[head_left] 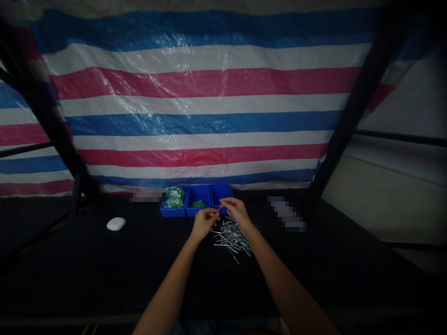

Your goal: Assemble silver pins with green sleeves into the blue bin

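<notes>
My left hand (205,222) and my right hand (236,212) meet in front of the blue bins, both with fingers pinched. Between their fingertips is a small thin piece (220,209), too tiny to name. Just below my right hand lies a loose pile of thin silvery metal rods (231,237), partly covered by that hand and wrist. A blue bin (172,212) on the left holds clear bags of green items (175,197). In the middle blue bin (194,211) are loose small green pieces (199,204). The right blue bin (221,190) is partly hidden behind my right hand.
A white rounded object (116,224) rests on the black table (146,260) at the left. Two blurred-out items lie left and right of the bins. Behind hangs a striped plastic sheet (209,83), between slanted dark frame posts (352,107).
</notes>
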Available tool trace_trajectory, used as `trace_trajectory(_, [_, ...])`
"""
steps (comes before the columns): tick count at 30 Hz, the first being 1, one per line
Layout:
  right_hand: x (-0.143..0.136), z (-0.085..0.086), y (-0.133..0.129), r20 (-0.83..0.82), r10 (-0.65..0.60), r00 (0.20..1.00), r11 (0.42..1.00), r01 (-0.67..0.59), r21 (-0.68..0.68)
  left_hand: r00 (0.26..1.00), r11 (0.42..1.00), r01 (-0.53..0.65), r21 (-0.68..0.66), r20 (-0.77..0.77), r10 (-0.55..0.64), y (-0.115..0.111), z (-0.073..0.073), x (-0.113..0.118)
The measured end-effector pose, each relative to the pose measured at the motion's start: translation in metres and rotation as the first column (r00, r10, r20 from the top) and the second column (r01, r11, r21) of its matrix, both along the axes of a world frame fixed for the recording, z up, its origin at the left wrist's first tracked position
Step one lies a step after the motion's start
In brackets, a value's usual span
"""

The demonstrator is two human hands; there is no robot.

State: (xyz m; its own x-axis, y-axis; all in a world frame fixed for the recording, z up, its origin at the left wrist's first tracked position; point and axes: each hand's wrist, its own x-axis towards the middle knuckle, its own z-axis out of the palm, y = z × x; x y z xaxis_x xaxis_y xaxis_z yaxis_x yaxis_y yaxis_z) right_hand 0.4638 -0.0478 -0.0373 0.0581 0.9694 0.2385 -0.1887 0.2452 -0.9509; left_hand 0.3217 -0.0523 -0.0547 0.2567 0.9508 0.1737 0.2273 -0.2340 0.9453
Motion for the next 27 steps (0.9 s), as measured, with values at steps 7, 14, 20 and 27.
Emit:
trace_trajectory(7, [0.002, 0.008, -0.008, -0.021, 0.037, 0.999, 0.999, -0.037, 0.030, 0.985, 0.997, 0.028, -0.079, 0.170, -0.014, -0.004, 0.007, 0.003])
trace_trajectory(14, [0.008, 0.014, -0.015, -0.032, 0.088, 0.996, 0.996, -0.086, 0.034, 0.924, 0.992, -0.023, -0.123, 0.377, 0.069, -0.011, 0.031, -0.004])
trace_trajectory(20, [0.000, 0.007, -0.019, 0.079, 0.255, 0.964, 0.966, -0.252, -0.050, 0.873, 0.982, -0.106, -0.157, 0.458, 0.168, -0.008, 0.034, -0.008])
trace_trajectory(27, [-0.008, -0.001, -0.016, 0.107, 0.328, 0.939, 0.941, -0.314, -0.127, 0.904, 0.990, -0.073, -0.121, 0.411, 0.117, -0.008, 0.031, -0.005])
